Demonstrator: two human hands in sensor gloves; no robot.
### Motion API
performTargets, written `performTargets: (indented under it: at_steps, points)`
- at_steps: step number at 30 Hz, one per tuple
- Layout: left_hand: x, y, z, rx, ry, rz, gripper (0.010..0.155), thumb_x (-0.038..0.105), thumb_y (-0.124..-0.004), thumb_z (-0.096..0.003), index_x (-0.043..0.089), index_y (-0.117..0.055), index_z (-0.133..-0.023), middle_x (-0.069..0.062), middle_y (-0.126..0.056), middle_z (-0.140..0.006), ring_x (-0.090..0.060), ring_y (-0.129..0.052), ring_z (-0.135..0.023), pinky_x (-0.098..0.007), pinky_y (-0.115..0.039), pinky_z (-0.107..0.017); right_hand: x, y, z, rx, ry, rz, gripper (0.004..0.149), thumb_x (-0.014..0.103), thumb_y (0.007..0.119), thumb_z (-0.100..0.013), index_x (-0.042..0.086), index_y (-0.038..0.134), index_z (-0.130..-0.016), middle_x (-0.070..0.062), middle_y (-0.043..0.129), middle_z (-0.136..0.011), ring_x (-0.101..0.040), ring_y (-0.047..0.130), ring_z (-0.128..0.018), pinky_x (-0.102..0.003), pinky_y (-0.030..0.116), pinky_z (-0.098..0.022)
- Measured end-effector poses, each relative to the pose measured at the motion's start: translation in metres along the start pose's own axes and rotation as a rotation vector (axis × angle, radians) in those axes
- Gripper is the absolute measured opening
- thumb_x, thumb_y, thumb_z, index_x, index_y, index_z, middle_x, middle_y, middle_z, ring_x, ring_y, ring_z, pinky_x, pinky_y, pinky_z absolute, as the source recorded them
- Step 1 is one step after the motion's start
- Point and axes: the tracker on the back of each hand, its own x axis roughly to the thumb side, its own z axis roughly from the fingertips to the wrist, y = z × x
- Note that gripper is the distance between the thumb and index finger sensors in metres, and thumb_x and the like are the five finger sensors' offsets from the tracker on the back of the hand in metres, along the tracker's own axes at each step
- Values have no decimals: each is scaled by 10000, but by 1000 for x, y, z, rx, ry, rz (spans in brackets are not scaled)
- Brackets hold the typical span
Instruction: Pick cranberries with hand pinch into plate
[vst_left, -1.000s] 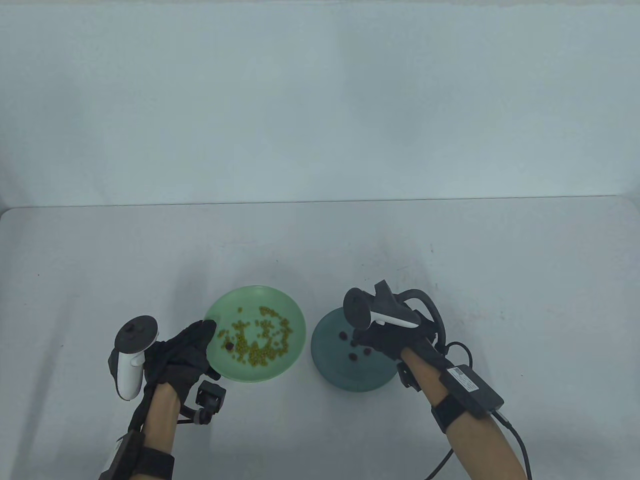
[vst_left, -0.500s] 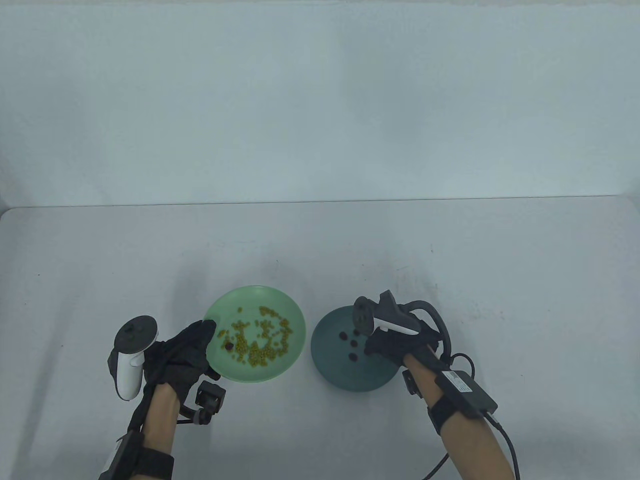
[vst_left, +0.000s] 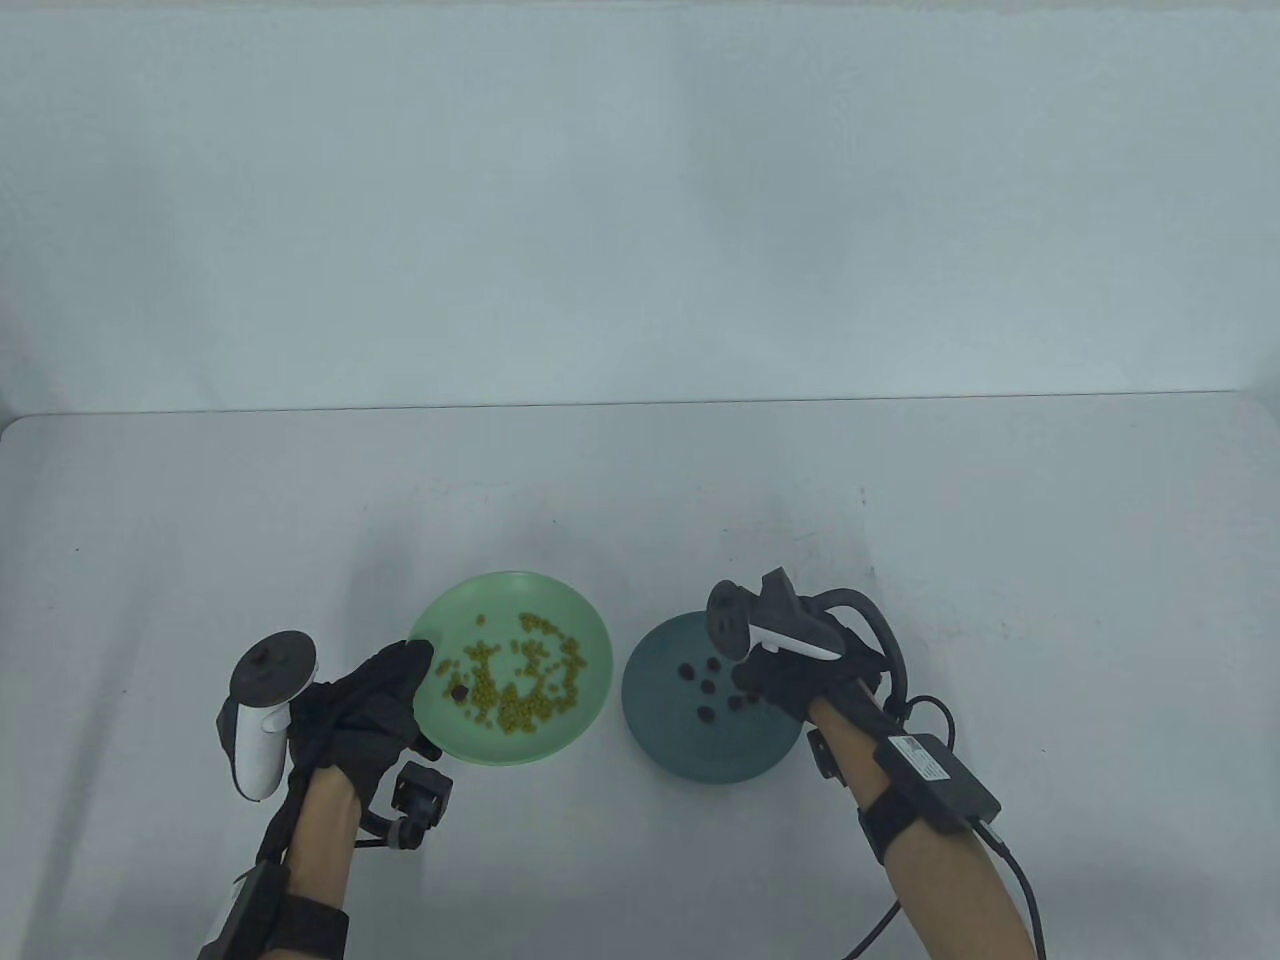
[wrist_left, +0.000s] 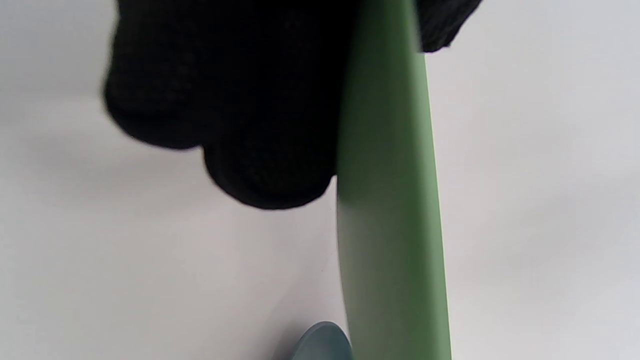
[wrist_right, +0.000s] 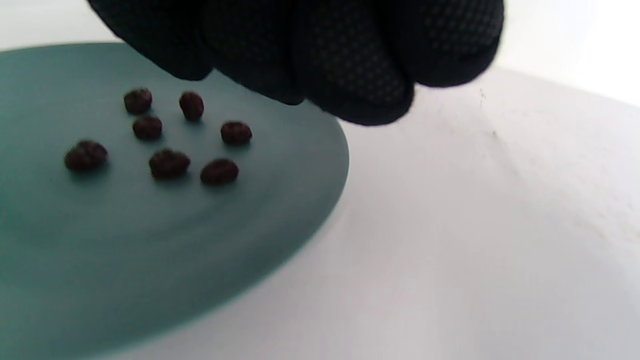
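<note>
Cranberries, dark red and wrinkled, are lying in two places. Seven of them (wrist_right: 170, 135) are sitting loose on the round teal plate (vst_left: 660, 740) on my right. One dark cranberry (vst_left: 459, 691) is sitting among the small yellow-green beans (vst_left: 525, 680) in the round pale green plate (vst_left: 510, 590) on my left.

My right hand (vst_left: 790, 680) is hovering over the right side of the teal plate. In the right wrist view its gloved fingertips (wrist_right: 350, 75) are hanging bunched close together above the plate's edge. I am seeing nothing between them, though I cannot tell for sure whether they are quite closed.

My left hand (vst_left: 365, 700) is gripping the green plate's near-left rim. In the left wrist view its fingers (wrist_left: 240, 110) are lying under the rim, with another fingertip showing on the far side of it.

The relation I am weighing is this: the lone cranberry is lying to the left of my right hand, across the gap between the two plates, and close to the left edge of the green plate. My left hand is far nearer to it, just beside it, but I judge that hand to be busy steadying the plate. So I am expecting the right hand to be the one crossing leftward over the beans for a pinch. The cranberry is small and roundish, with no clear long axis, so the pinch angle is mattering little.
</note>
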Motion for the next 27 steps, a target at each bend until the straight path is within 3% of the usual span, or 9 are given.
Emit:
performTargets:
  at_steps: [9, 15, 20, 27]
  points:
    - [0, -1, 0, 1, -1, 1, 473, 351, -610, -619, 13, -741, -922, -140, -967, -667, -248, -1081, -348, -308, -935, -270, 14, -66, 25, -129, -60, 28, 511, 531, 736, -530, 157, 843, -862, 136, 922, -454, -73, 979, -364, -297, 871, -338]
    - [1, -2, -1, -1, -4, 4, 472, 351, -609, -620, 14, -739, -923, -139, -966, -667, -247, -1082, -348, -308, -935, -270, 47, -112, 44, -240, -163, 41, 513, 527, 735, -533, 162, 833, -879, 136, 923, -464, -75, 981, -373, -298, 872, -345]
    - [0, -3, 0, 3, -3, 11, 472, 352, -607, -620, 15, -738, -923, -136, -965, -669, -246, -1081, -350, -307, -935, -271, 85, -134, 53, -293, -254, 62, 525, 519, 738, -535, 159, 819, -908, 135, 924, -472, -75, 982, -379, -298, 873, -348]
    - [0, -5, -1, -4, -3, 14, 473, 353, -606, -620, 15, -738, -923, -137, -965, -669, -245, -1081, -351, -307, -935, -271, 135, -140, 55, -322, -364, 67, 509, 506, 746, -534, 177, 814, -916, 136, 925, -472, -76, 983, -379, -298, 874, -350]
